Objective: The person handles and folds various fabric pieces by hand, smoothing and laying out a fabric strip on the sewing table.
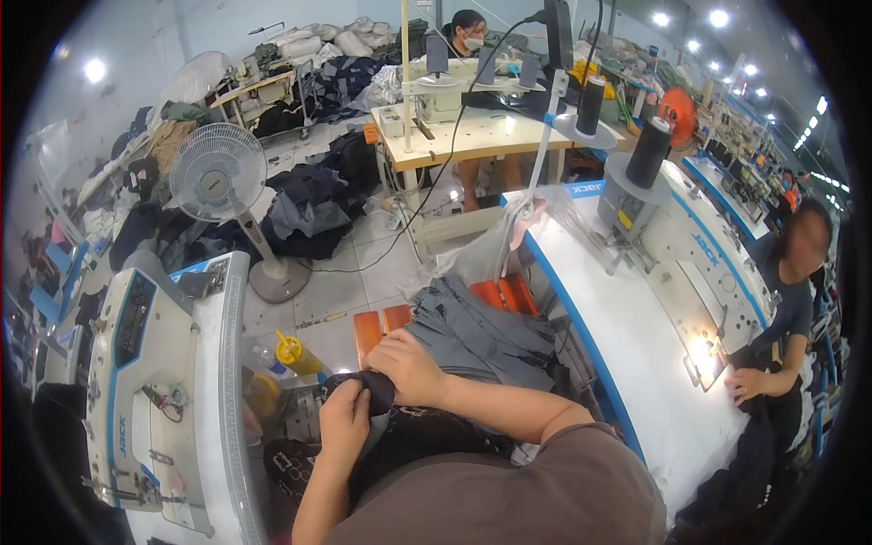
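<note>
The left hand (pixel 341 421) has its grip closed on the near left edge of a dark cloth (pixel 380 391), thumb on top, while the right hand (pixel 406 366) has its grip bent over the far edge of the same piece; how firmly those fingers press cannot be told. The cloth is bunched between the two hands, above the person's lap, in front of the brown shirt (pixel 509 495). Just beyond the right hand, a grey pile (pixel 481 329) of loose pieces lies over an orange bench (pixel 368 334), whose slats show on both sides of it. To the left of the hands stands a yellow cup (pixel 298 354) with a lid and straw. On the far left, a white machine (pixel 150 354) sits on the left counter (pixel 225 363); on the right, another machine, the lit one (pixel 704 263), sits on a blue-edged counter (pixel 568 263), a black cone (pixel 647 156) of thread beside it. A co-worker's hand (pixel 748 385) lies near its lamp (pixel 704 354). Farther off, a fan (pixel 216 173) stands on the tiled floor (pixel 341 295) before dark heaps (pixel 313 200), and a masked person (pixel 465 38) sits behind a wooden-edged counter (pixel 495 136).
</note>
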The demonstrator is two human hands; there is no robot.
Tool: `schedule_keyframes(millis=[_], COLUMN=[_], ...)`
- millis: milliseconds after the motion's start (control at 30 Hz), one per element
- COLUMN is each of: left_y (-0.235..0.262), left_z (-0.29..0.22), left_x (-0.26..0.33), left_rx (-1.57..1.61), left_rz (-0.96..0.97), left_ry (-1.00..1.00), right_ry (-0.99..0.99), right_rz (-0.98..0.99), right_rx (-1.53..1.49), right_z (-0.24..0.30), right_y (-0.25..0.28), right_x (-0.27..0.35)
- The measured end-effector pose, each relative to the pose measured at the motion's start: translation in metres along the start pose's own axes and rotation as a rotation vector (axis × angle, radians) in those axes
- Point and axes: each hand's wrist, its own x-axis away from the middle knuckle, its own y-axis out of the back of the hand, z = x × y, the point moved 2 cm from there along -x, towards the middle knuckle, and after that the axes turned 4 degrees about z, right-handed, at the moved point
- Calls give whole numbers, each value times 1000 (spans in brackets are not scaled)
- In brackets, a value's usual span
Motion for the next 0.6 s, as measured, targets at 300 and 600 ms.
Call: schedule_keyframes(millis=[300,600], left_y=[3,29], left_z=[3,5], left_x=[1,10], left_rx=[185,263], left_rz=[-10,25], left_ry=[-86,13], right_ry=[51,111], right_rz=[-6,162], right_rx=[-60,-65], right_z=[-14,-4], right_y=[-3,-8], right_x=[2,-8])
